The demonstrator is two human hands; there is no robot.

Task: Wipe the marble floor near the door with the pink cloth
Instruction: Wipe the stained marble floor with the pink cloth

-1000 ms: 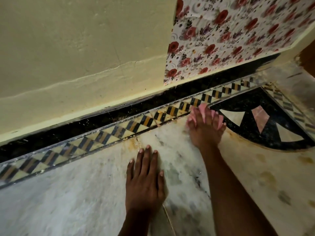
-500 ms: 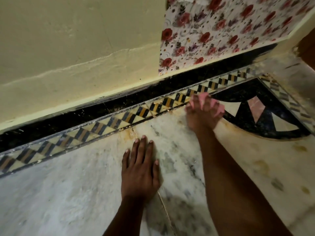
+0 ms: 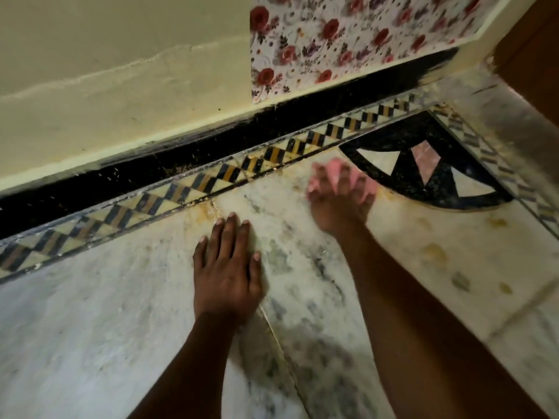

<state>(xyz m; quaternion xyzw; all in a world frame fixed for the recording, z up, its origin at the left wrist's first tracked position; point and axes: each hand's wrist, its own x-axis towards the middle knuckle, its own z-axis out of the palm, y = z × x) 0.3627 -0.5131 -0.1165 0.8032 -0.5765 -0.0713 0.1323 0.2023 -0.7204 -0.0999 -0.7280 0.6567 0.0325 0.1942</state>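
my right hand squeezes the pink cloth by the black corner tiles; my left hand lies flat, fingers open.

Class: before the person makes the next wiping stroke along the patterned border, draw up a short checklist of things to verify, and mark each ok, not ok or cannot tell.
1. Pink cloth is under the right hand: ok.
2. Left hand is flat on the marble floor, bracing: ok.
3. Yellowish stains are gone: not ok.
4. Debris on the black strip is cleared: not ok.
5. Cloth is damp enough: cannot tell.
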